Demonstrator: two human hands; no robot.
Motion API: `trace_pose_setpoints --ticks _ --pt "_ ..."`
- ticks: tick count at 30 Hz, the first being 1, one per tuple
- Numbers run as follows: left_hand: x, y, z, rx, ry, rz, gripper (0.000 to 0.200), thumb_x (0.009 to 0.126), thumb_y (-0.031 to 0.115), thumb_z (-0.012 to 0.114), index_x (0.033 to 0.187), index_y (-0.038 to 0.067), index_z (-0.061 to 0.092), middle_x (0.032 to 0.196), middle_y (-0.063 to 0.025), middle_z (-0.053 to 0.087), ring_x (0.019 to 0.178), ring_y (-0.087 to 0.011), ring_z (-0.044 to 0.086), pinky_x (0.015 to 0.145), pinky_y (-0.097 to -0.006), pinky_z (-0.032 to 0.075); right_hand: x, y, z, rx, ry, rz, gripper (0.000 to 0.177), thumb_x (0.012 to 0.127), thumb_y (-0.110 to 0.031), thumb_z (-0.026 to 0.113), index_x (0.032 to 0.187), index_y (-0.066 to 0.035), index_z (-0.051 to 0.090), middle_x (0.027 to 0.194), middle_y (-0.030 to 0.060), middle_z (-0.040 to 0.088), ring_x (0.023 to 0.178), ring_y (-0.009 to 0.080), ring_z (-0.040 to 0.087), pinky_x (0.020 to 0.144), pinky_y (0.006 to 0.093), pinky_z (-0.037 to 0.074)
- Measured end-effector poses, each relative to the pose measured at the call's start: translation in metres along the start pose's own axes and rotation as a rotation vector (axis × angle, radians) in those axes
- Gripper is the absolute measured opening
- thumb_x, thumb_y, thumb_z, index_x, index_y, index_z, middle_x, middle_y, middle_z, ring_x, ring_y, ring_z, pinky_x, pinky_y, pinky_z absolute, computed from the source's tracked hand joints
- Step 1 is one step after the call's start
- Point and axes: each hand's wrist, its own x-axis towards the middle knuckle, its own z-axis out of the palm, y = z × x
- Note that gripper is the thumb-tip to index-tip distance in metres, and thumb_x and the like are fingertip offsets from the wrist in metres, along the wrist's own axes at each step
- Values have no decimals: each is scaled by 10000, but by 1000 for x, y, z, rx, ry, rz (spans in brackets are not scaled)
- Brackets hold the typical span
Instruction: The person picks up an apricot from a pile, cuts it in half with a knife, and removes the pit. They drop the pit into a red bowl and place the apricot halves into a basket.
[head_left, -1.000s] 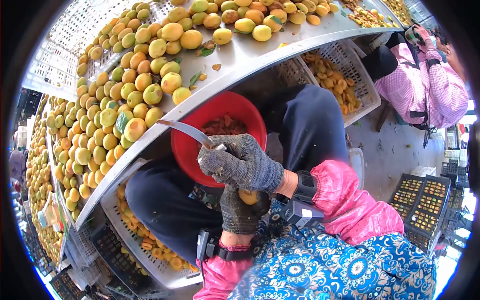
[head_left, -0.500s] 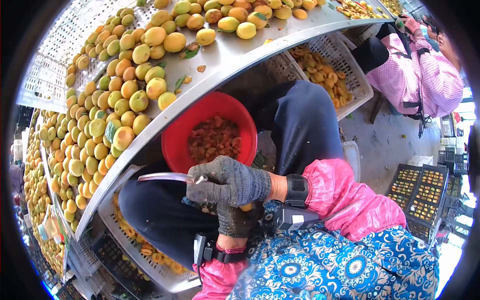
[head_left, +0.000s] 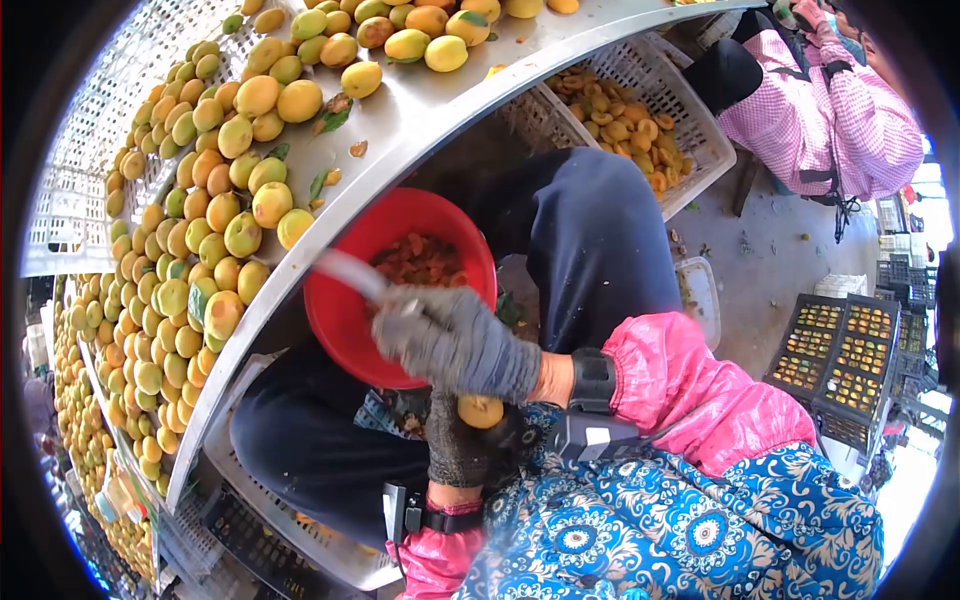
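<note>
My right hand [head_left: 450, 340], in a grey knit glove, is closed around a knife [head_left: 350, 274], whose blade is smeared by motion and points toward the upper left over the red basin [head_left: 320, 325]. Pits and reddish scraps [head_left: 425, 260] lie in that basin between my knees. Just below it my left hand [head_left: 458, 440], in a dark glove, holds a cut apricot [head_left: 481, 410] with its orange flesh facing up. Part of the left fingers is hidden under the right hand.
Piled apricots [head_left: 185, 300] cover the metal-edged table [head_left: 400, 130] at the upper left. Under it stands a white crate [head_left: 715, 165] of apricot halves. A person in a pink checked top [head_left: 810, 120] sits at upper right, and black trays [head_left: 835, 360] are stacked at right.
My right hand has turned, so the knife blade now points up and left over the basin. The cut face of the apricot in my left hand has come into view.
</note>
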Motion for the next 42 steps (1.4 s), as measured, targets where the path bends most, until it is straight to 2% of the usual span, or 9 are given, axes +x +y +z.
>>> trace_pose_setpoints --ticks 4,6,9,13,23,27,30,39,42 --pt "-7 28 32 156 86 249 474 956 496 439 1111 53 505 1022 -76 575 838 -215 602 722 -329 525 12 -2 -5 448 174 25 262 934 -305 577 857 -55 604 695 -41 534 558 23 503 456 165 389" --pt "-4 26 23 -633 -71 5 348 992 362 439 1123 47 502 949 -73 601 812 -204 613 754 -296 531 8 -10 0 234 237 21 271 927 -321 589 854 -61 607 675 -47 518 513 22 480 426 165 355" --pt "-4 21 19 -429 182 -4 494 917 542 488 1070 75 537 946 -67 595 827 -209 603 668 -327 535 2 -16 7 210 300 12 282 934 -325 578 854 -56 603 651 -48 522 448 32 456 381 176 324" --pt "-12 24 10 -731 77 -338 454 913 549 487 1025 113 547 909 -67 606 791 -210 610 662 -314 540 -8 -34 8 256 186 -2 311 918 -346 600 877 -38 606 647 -17 540 468 44 476 403 171 337" --pt "-23 25 25 -796 -149 -185 612 926 619 346 1189 91 510 950 -122 620 701 -238 608 474 -303 474 -22 -20 14 253 29 -58 256 910 -304 626 903 -48 620 725 -19 584 592 31 519 526 172 423" --pt "-20 27 20 -821 -414 -226 587 937 599 342 1186 98 519 971 -119 625 732 -246 621 515 -322 509 -24 -27 11 267 29 -30 274 918 -325 610 876 -54 614 712 -29 573 583 25 514 512 170 414" --pt "-25 43 45 -753 195 -248 548 949 562 350 1172 96 529 968 -121 635 736 -258 635 552 -346 535 -24 -21 11 282 40 -22 253 927 -302 599 861 -57 611 705 -28 571 561 27 505 491 172 410" --pt "-18 -2 2 -933 -325 -252 437 951 435 431 1186 81 533 1080 -111 616 919 -246 628 727 -350 550 -29 -10 9 65 -96 82 253 911 -288 622 949 -39 603 766 -19 578 641 37 538 551 187 439" --pt "-21 -4 11 -578 131 -255 471 949 444 426 1234 77 507 1129 -106 601 974 -246 616 794 -359 539 -30 -2 9 -26 -279 52 238 910 -251 627 983 -26 601 790 -14 589 689 37 545 602 203 460"
